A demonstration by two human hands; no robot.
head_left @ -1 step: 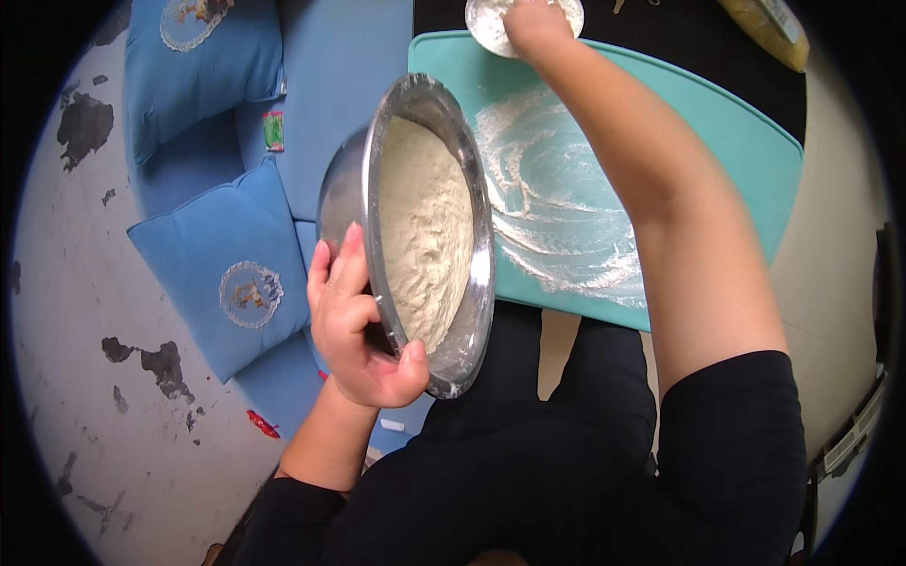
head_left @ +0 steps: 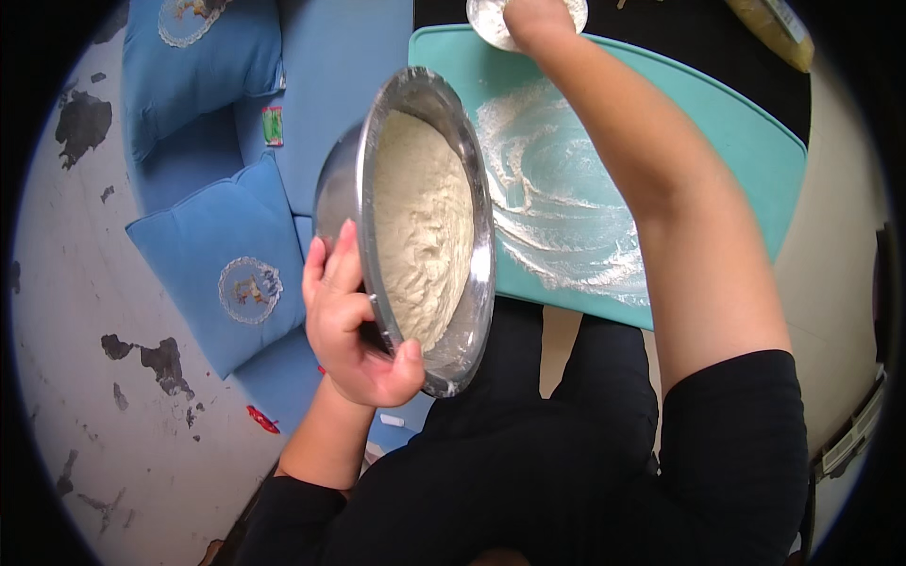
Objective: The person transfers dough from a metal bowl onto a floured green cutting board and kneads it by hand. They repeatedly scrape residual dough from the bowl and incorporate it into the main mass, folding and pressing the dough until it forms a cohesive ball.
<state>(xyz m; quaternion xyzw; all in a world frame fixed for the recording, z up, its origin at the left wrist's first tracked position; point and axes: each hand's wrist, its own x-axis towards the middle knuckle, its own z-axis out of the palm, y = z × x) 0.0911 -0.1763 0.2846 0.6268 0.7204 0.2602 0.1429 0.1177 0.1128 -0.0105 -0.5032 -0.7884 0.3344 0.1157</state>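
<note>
My left hand (head_left: 354,335) grips the rim of a large steel mixing bowl (head_left: 482,283), thumb over the near edge and fingers along the outside. The bowl is tilted steeply to the right, and pale dough (head_left: 423,226) fills much of it, its surface rough and uneven. At the top edge of the picture, my right hand (head_left: 540,21) reaches into a small white bowl (head_left: 491,33) of white flour; its fingers are hidden. Under my right arm lies a turquoise board (head_left: 727,160) smeared with flour (head_left: 566,198).
A blue sofa (head_left: 344,57) with two blue cushions (head_left: 212,255) stands at the left, a small green packet (head_left: 273,125) on it. A yellowish bag (head_left: 774,33) lies on the black tabletop (head_left: 651,24) at the far right. A red wrapper (head_left: 262,419) is at the lower left.
My right hand has shifted slightly farther up at the small white bowl. The steel bowl in my left hand has barely moved.
</note>
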